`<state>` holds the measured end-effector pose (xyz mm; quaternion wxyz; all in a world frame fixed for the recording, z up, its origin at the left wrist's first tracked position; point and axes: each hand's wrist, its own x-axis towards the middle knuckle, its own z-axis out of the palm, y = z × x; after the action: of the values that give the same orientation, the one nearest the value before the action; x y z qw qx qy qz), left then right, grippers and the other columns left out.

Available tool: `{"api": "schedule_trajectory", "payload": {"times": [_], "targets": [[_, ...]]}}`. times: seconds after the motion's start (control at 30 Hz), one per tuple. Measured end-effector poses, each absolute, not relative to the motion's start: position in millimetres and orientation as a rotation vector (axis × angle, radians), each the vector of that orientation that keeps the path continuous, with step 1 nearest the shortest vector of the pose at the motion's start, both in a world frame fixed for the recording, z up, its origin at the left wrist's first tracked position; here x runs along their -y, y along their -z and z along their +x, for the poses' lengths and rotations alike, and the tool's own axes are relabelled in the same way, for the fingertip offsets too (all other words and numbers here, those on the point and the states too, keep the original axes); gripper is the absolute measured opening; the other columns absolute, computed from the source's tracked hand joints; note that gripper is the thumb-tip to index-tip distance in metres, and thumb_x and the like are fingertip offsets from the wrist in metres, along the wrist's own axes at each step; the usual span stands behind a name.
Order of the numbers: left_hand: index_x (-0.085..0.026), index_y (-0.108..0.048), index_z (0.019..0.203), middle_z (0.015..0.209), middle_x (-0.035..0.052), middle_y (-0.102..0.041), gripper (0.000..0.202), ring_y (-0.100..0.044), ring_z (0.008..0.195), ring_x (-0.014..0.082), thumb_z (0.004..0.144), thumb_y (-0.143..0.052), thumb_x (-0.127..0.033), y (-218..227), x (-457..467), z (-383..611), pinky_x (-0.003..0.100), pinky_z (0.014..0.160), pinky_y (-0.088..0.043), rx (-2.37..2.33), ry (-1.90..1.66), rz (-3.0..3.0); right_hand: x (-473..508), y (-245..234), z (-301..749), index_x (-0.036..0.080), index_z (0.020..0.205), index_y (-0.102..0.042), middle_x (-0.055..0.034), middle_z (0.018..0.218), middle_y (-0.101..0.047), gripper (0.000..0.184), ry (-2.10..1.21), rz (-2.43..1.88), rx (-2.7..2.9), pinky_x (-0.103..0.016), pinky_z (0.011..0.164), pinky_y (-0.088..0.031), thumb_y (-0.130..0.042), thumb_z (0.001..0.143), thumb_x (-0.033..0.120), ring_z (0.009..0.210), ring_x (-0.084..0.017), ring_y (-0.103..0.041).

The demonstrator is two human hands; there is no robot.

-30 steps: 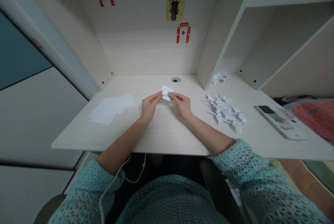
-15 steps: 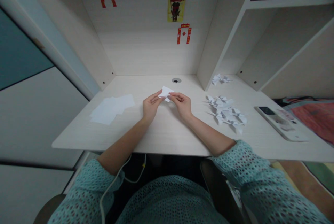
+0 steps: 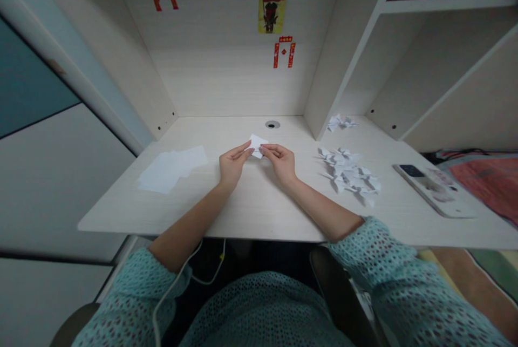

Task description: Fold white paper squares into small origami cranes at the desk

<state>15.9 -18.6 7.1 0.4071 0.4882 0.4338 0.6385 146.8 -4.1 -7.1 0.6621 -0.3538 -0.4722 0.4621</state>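
A small folded piece of white paper [image 3: 256, 143] is pinched between my two hands over the middle of the pale wooden desk [image 3: 259, 204]. My left hand [image 3: 231, 165] grips its left side with thumb and fingertips. My right hand [image 3: 280, 162] pinches its right edge, fingers curled. Both forearms rest on the desk.
A loose stack of white paper sheets [image 3: 172, 168] lies at the left. A pile of folded white paper figures [image 3: 350, 174] sits at the right, with a few more [image 3: 340, 122] further back. A phone [image 3: 433, 189] lies far right. A cable hole [image 3: 272, 124] is behind the hands.
My fingers have shifted slightly on the small paper and the fold has closed a little. The hands stay in the same place on the desk.
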Motion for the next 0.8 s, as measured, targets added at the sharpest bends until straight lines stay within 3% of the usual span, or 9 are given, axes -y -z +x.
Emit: {"api": "schedule_trajectory", "payload": {"times": [0.3,0.43,0.63,0.8], "targets": [[-0.017,-0.071,0.099,0.099,0.0084,-0.071,0.038,-0.065,0.090,0.0196,0.065,-0.075,-0.033,-3.8,18.2,16.8,0.034,0.086,-0.050,-1.074,-1.604,1.257,2.4,10.4,147.9,0.019,0.079,-0.070,-0.0037,0.071,-0.069,0.028,-1.012,-0.858,1.088,-0.030,0.065,-0.047,-0.072,0.063,0.042,0.066,-0.016,-0.062],[-0.015,-0.070,0.096,0.090,0.0093,-0.072,0.038,-0.066,0.083,0.0193,0.065,-0.074,-0.036,-4.2,19.0,16.9,0.032,0.080,-0.051,-1.083,-1.585,1.283,1.8,9.5,147.4,0.018,0.081,-0.066,-0.0028,0.068,-0.068,0.033,-0.982,-0.882,1.101,-0.029,0.062,-0.046,-0.070,0.064,0.046,0.063,-0.016,-0.061],[-0.017,-0.049,0.129,0.079,0.0066,-0.072,0.066,-0.067,0.075,0.0174,0.070,-0.071,-0.038,-4.1,18.8,16.7,0.029,0.075,-0.049,-1.042,-1.511,1.254,-1.1,8.2,147.0,0.024,0.082,-0.043,0.0056,0.057,-0.062,0.040,-0.917,-0.850,1.057,-0.023,0.057,-0.043,-0.072,0.062,0.042,0.053,-0.012,-0.057],[-0.018,-0.041,0.136,0.081,0.0065,-0.072,0.073,-0.066,0.075,0.0163,0.071,-0.069,-0.039,1.0,14.9,14.1,0.027,0.074,-0.047,-1.013,-1.457,1.271,-3.5,10.5,150.3,0.024,0.079,-0.038,0.0062,0.059,-0.060,0.037,-0.882,-0.861,1.098,-0.022,0.056,-0.040,-0.069,0.066,0.039,0.053,-0.011,-0.055]]}}
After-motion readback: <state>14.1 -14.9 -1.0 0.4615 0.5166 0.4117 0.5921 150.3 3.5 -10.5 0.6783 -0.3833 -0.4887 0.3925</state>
